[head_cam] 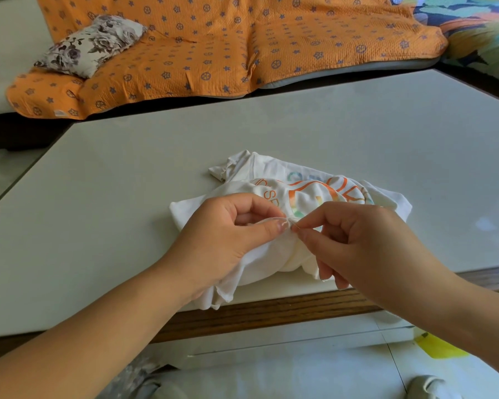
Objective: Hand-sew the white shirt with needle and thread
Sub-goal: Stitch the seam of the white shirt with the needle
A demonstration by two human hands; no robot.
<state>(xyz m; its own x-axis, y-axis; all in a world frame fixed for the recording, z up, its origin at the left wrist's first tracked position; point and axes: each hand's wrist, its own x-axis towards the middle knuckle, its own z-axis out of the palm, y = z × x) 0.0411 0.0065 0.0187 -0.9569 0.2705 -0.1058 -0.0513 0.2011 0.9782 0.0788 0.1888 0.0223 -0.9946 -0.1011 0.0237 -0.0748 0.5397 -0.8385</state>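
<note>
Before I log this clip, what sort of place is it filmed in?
Most likely a home living room: an orange patterned sofa cover with a floral cushion on it lies behind a pale table, where the white shirt lies.

pale glossy table, wooden front edge; crumpled white shirt (orange print) lying near edge.

Home living rm: orange star-print sofa cover w/ floral pillow on it, low pale coffee table w/ wood edge in front, bright patterned throw far right, tiled floor below.
</note>
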